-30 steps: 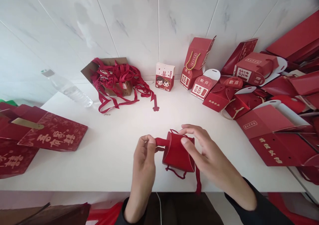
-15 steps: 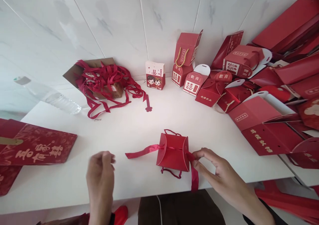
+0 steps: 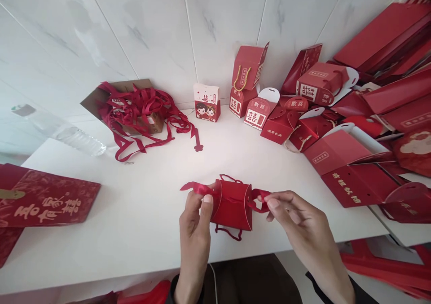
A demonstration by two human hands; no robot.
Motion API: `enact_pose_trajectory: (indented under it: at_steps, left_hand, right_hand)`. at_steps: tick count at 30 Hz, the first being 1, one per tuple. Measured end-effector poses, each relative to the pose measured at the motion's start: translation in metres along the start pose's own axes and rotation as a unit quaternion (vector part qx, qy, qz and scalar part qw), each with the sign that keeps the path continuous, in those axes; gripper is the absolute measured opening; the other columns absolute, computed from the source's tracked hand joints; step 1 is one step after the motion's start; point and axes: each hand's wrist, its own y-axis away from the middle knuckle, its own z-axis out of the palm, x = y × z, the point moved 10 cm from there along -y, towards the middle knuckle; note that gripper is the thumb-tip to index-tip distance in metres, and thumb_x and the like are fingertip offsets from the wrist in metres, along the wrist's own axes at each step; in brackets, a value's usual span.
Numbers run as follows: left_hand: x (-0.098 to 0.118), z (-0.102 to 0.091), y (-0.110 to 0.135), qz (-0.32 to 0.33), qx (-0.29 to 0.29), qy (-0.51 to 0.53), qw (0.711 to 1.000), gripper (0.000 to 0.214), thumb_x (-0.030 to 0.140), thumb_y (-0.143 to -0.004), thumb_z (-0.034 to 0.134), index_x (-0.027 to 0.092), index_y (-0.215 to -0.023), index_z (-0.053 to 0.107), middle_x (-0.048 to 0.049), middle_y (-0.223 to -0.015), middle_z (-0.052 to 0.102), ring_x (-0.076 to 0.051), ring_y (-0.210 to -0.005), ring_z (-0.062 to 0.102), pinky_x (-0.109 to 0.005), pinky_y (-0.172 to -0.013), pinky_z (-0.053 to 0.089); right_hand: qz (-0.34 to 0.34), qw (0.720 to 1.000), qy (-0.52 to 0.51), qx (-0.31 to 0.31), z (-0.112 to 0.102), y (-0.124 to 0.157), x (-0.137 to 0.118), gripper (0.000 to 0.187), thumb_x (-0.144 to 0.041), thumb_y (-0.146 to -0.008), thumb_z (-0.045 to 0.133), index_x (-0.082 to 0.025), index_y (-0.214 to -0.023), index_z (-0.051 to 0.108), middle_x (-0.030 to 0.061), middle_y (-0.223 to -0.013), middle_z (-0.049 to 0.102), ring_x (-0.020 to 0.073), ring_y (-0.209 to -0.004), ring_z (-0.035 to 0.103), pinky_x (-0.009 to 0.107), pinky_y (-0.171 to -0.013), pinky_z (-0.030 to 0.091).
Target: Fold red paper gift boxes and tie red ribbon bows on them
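A small red gift box (image 3: 233, 205) with curved end flaps lies on the white table, thin cord handles showing at its far and near sides. A red ribbon (image 3: 202, 188) runs across its top and through both ends. At the box's left end, my left hand (image 3: 197, 225) pinches the ribbon between thumb and fingers, its free tail pointing left. My right hand (image 3: 299, 218) grips the ribbon's other part, bent into a loop beside the right end. Both hands are closed on the ribbon.
A cardboard box (image 3: 155, 122) overflows with red ribbons at the back left, near a plastic bottle (image 3: 81, 141). Red bags (image 3: 54, 200) lie at the left edge. Several red gift boxes (image 3: 257, 111) and a pile of red packaging (image 3: 357, 178) fill the right side.
My left hand has moved right from the bare table and taken hold of the ribbon's left tail. My right hand has raised the right tail, which hung down, into a loop.
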Motion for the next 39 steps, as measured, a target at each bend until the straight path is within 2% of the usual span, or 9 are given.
enact_pose_trajectory:
  at_steps: [2,6,12,19,22,25,31,34,39]
  left_hand:
    - [-0.002,-0.004,0.001,0.000,0.018,0.012,1.000,0.029,0.052,-0.095,0.062,0.027,-0.098,0.076,-0.0036,-0.104,0.071,-0.023,-0.102,0.064,-0.033,-0.081,0.055]
    - [-0.014,-0.009,0.007,-0.029,0.043,0.023,0.998,0.033,0.054,-0.096,0.060,0.024,-0.093,0.073,-0.0031,-0.094,0.071,-0.019,-0.087,0.063,-0.030,-0.073,0.054]
    - [0.010,-0.005,0.017,0.021,0.047,-0.008,0.999,0.030,0.048,-0.100,0.056,0.023,-0.089,0.070,-0.0033,-0.094,0.070,-0.017,-0.085,0.062,-0.028,-0.077,0.052]
    - [0.028,0.008,0.018,0.042,0.010,-0.013,0.999,0.026,0.045,-0.098,0.059,0.024,-0.096,0.073,-0.0050,-0.100,0.073,-0.020,-0.093,0.067,-0.029,-0.079,0.055]
    - [0.036,0.013,0.016,0.066,-0.009,-0.002,0.998,0.026,0.043,-0.099,0.058,0.024,-0.094,0.074,-0.0045,-0.096,0.074,-0.020,-0.092,0.067,-0.028,-0.080,0.054]
    - [0.032,0.034,0.011,0.061,-0.092,-0.010,0.994,0.028,0.042,-0.101,0.056,0.022,-0.091,0.073,-0.0033,-0.085,0.072,-0.016,-0.079,0.064,-0.025,-0.069,0.051]
    - [0.025,0.060,0.006,0.067,-0.173,-0.050,0.981,0.029,0.037,-0.102,0.051,0.020,-0.082,0.064,-0.0004,-0.077,0.061,-0.014,-0.072,0.052,-0.026,-0.067,0.044]
    - [0.032,0.065,0.009,0.082,-0.198,-0.069,0.974,0.024,0.034,-0.101,0.051,0.020,-0.084,0.060,0.0005,-0.076,0.055,-0.013,-0.069,0.046,-0.025,-0.063,0.040]
    - [0.023,0.059,0.007,0.017,-0.190,-0.024,0.981,0.041,0.050,-0.100,0.049,0.019,-0.075,0.055,0.0012,-0.067,0.052,-0.012,-0.061,0.042,-0.024,-0.054,0.035]
  right_hand:
    - [-0.004,0.999,-0.035,0.011,0.000,-0.003,0.000,0.031,-0.054,-0.088,0.073,-0.026,-0.100,0.067,0.0022,-0.088,0.074,0.0196,-0.067,0.070,0.034,-0.069,0.063]
    - [-0.016,0.990,-0.139,0.036,-0.003,-0.010,0.007,0.047,-0.046,-0.085,0.080,-0.033,-0.124,0.057,0.0001,-0.096,0.074,0.0201,-0.089,0.074,0.034,-0.082,0.064]
    - [0.009,0.966,-0.257,0.009,0.005,-0.011,0.010,0.040,-0.041,-0.088,0.081,-0.037,-0.121,0.059,-0.0037,-0.097,0.068,0.0129,-0.086,0.071,0.022,-0.079,0.062]
    - [0.004,0.966,-0.259,-0.011,0.007,-0.010,0.002,0.031,-0.041,-0.092,0.077,-0.035,-0.118,0.061,-0.0014,-0.101,0.068,0.0133,-0.091,0.070,0.021,-0.080,0.061]
    - [-0.034,0.974,-0.224,-0.006,0.004,-0.011,-0.006,0.028,-0.041,-0.092,0.076,-0.032,-0.115,0.063,-0.0010,-0.101,0.068,0.0131,-0.090,0.070,0.020,-0.080,0.061]
    - [-0.090,0.982,-0.166,-0.006,0.002,-0.012,-0.021,0.022,-0.038,-0.094,0.075,-0.031,-0.111,0.065,-0.0005,-0.101,0.069,0.0143,-0.093,0.070,0.021,-0.082,0.061]
    - [-0.188,0.979,-0.037,-0.072,0.017,-0.015,-0.057,0.011,-0.031,-0.100,0.066,-0.030,-0.110,0.066,-0.0013,-0.101,0.072,0.0143,-0.093,0.072,0.021,-0.082,0.061]
    - [-0.279,0.951,0.056,-0.124,0.033,-0.013,-0.085,0.014,-0.023,-0.102,0.061,-0.030,-0.113,0.066,-0.0022,-0.110,0.073,0.0152,-0.107,0.070,0.026,-0.099,0.056]
    - [-0.372,0.864,0.162,-0.297,0.067,-0.009,-0.101,0.032,-0.026,-0.108,0.049,-0.023,-0.139,0.055,0.0022,-0.118,0.073,0.0168,-0.108,0.070,0.045,-0.126,0.028]
